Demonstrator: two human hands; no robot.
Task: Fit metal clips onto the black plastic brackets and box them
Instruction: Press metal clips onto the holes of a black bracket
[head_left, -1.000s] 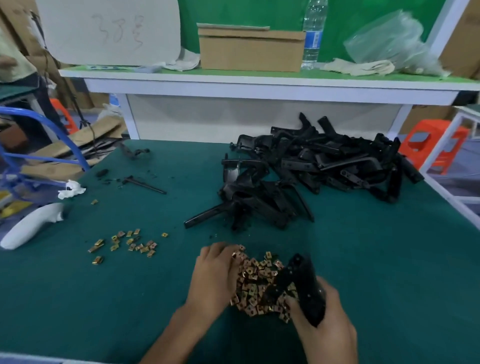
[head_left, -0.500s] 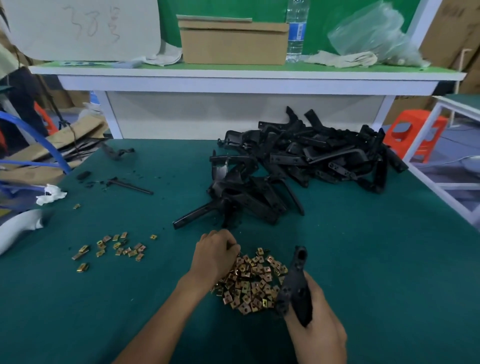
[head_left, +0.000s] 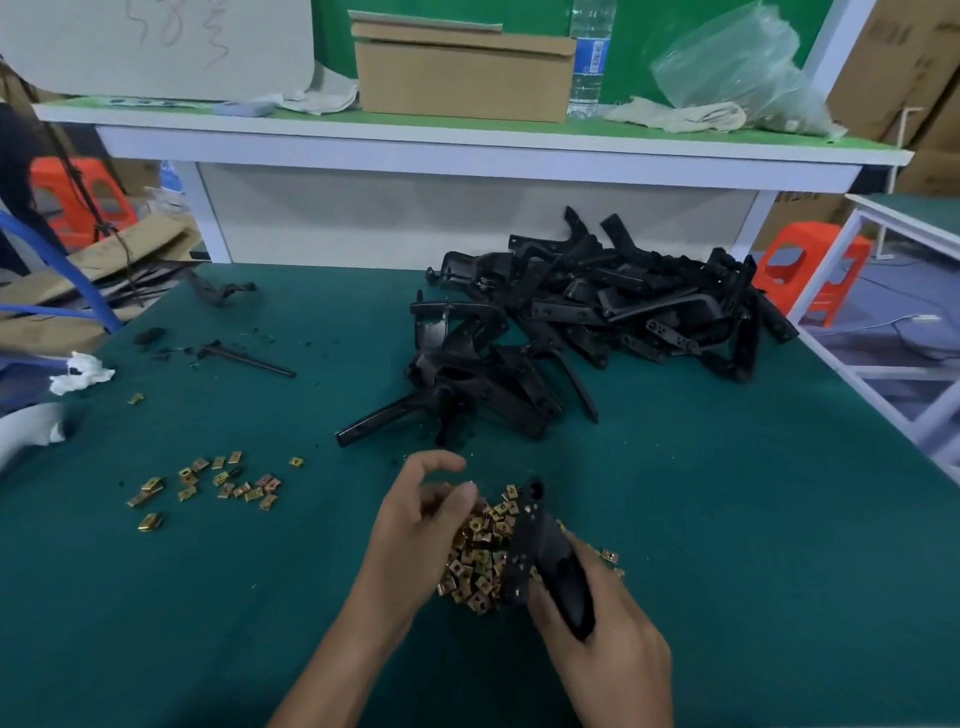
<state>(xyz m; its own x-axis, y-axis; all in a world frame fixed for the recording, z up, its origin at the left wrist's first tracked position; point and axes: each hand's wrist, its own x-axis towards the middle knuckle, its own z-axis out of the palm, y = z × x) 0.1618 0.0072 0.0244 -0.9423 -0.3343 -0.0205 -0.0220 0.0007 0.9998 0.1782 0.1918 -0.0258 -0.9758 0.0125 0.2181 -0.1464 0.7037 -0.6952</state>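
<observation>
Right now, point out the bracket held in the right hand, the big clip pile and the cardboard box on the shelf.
held bracket (head_left: 540, 545), head view, on its black upper body.
big clip pile (head_left: 480, 564), head view, middle of the heap.
cardboard box (head_left: 462, 78), head view, front wall.

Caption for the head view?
Right hand grips a black bracket while left hand hovers over the metal clip pile.

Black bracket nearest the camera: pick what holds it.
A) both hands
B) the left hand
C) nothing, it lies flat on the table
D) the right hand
D: the right hand is wrapped round the lower end of the black bracket, which slants up over the pile of clips; the left hand is on the pile's other side, off the bracket.
</observation>
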